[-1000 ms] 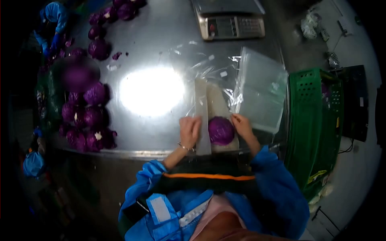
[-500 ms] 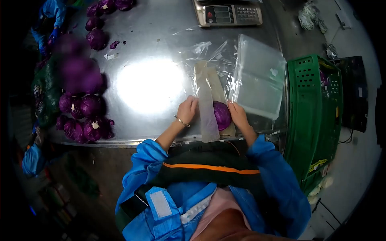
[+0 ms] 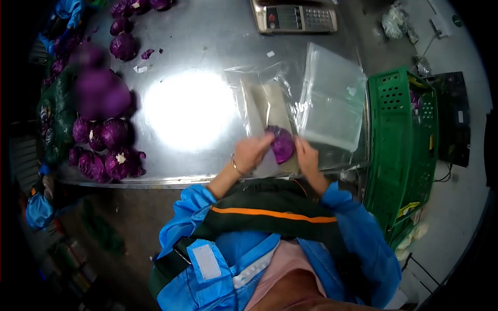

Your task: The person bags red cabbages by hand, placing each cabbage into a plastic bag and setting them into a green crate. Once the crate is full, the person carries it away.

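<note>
Head view, and it's all happening at the near edge of the metal bench (image 3: 192,54): one round red cabbage (image 3: 283,145) sits between the two bare hands, lying over a beige sheet (image 3: 275,101) with clear plastic film (image 3: 236,78) spread about it. And look at the left hand (image 3: 252,153), blurred, with fingers reaching across onto the upper left side of the cabbage; whether they are clamped on the film there, we cannot tell. Over to the right hand (image 3: 307,155), fingers bent and close together at the cabbage's right edge, right beside the film; the grip itself is too soft to call. A bracelet (image 3: 235,165) circles the left wrist.

Just to the right of the sheet, a flat stack of clear plastic bags (image 3: 334,98) lies at a slant, and up at the far side stands a scale (image 3: 298,18), its keypad facing the near side. Off the bench's right side, a green crate (image 3: 390,98) with perforated walls. Swing left and there's a crowd of red cabbages (image 3: 115,133) along that side, part of it smeared by a blur, a dark green net bag (image 3: 59,122) next to them. Top left corner, a co-worker's blue sleeve (image 3: 74,14) shows.
</note>
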Tool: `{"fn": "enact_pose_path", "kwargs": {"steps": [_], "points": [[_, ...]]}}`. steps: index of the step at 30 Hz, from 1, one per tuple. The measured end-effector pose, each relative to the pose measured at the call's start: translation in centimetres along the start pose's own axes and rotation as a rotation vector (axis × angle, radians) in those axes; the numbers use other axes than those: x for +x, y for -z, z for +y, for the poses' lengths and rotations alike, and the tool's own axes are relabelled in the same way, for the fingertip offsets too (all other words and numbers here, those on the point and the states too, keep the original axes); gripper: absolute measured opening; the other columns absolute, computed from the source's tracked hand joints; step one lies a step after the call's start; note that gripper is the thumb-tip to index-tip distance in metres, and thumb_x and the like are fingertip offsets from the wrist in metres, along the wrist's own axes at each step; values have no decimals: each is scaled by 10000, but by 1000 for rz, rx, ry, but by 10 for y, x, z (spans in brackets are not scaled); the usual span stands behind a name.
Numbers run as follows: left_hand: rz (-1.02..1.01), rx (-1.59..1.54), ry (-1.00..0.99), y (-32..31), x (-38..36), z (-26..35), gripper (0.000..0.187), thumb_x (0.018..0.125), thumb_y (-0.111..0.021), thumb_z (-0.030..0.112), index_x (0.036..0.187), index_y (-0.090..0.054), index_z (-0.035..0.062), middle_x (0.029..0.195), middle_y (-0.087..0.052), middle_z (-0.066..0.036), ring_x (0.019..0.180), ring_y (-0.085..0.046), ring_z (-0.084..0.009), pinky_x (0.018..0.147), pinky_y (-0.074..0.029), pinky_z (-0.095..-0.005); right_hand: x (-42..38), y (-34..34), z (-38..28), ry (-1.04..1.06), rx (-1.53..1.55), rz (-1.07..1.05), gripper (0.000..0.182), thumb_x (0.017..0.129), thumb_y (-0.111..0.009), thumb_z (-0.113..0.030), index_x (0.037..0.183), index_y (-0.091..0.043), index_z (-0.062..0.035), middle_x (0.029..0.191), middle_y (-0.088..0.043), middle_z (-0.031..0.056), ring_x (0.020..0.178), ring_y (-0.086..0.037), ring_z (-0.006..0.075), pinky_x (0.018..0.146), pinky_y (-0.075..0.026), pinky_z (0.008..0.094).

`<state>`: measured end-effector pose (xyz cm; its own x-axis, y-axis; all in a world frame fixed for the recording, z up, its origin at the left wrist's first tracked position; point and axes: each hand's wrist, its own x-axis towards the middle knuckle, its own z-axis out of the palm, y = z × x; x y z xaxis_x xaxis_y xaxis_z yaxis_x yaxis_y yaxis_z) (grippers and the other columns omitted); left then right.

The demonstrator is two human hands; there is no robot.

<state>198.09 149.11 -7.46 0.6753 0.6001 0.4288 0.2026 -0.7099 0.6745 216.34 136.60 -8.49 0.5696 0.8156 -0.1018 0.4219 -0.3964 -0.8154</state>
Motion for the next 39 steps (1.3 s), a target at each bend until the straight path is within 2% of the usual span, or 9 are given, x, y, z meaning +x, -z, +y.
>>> {"fn": "enact_pose_path", "kwargs": {"steps": [2, 9, 12, 21, 25, 27, 29, 35, 39], "points": [[47, 40, -261, 0, -12, -4, 430, 728, -592, 41, 1142, -603, 155, 590, -366, -45, 496, -430, -184, 448, -351, -310, -11, -5, -3, 69, 54, 81, 257, 916, -498, -158, 1090, -597, 3, 923, -636, 212, 850, -655, 232, 731, -488, 308], [199, -11, -23, -2, 12, -6, 289, 756, -628, 78, 1039, -636, 137, 557, -382, -37, 473, -434, -200, 437, -356, -316, -9, -13, -19, 77, 169, 110, 222, 906, -518, -128, 1055, -601, 13, 845, -631, 191, 738, -628, 191, 672, -478, 291], [176, 25, -152, 15, 20, 6, 242, 752, -651, 84, 992, -635, 108, 559, -415, -40, 483, -463, -205, 435, -368, -327, -13, -16, -25, -97, 137, 40, 216, 905, -521, -127, 1050, -598, 15, 766, -625, 149, 645, -573, 173, 641, -470, 283], [33, 15, -208, 17, -32, -5, 362, 720, -628, 25, 1075, -587, 80, 579, -423, -54, 494, -484, -214, 428, -379, -327, -31, -46, 3, 185, 250, -179, 678, 770, -516, -10, 1396, -257, -40, 1127, -581, 194, 1003, -582, 273, 852, -449, 337], [243, 30, -219, 45, 13, -4, 296, 730, -638, 13, 1022, -609, 53, 641, -571, -98, 526, -571, -236, 461, -438, -329, 20, -8, -23, -231, 188, -503, 620, 737, -496, 33, 1338, -354, -18, 1091, -597, 165, 976, -583, 219, 829, -452, 323], [231, 75, -70, 71, 37, 2, 238, 755, -629, 10, 991, -615, 33, 696, -617, -134, 560, -608, -246, 487, -467, -315, 47, 34, -85, -177, -14, -611, 566, 737, -495, 18, 1295, -396, 11, 1002, -608, 192, 866, -627, 252, 703, -507, 327], [248, -23, -11, 102, 64, 18, 202, 826, -586, 14, 1027, -587, 30, 751, -645, -123, 626, -640, -214, 553, -493, -278, 68, 78, -161, -402, 97, -753, 573, 734, -502, -19, 1297, -395, -12, 826, -611, 120, 649, -635, 211, 536, -507, 293], [87, -195, 179, 151, 115, 24, 156, 862, -562, 52, 1013, -599, 37, 740, -637, -94, 571, -564, -114, 530, -449, -240, 97, 117, -245, -461, -112, -897, 483, 665, -500, -5, 1145, -552, 13, 843, -624, 117, 659, -628, 209, 534, -500, 294], [51, -45, 70, 149, 112, -1, 132, 873, -558, 81, 987, -610, 43, 652, -596, -71, 517, -505, -107, 506, -412, -231, 105, 107, -245, -399, -209, -870, 410, 628, -504, 1, 1016, -636, 20, 833, -629, 89, 725, -589, 151, 630, -476, 268]]}}
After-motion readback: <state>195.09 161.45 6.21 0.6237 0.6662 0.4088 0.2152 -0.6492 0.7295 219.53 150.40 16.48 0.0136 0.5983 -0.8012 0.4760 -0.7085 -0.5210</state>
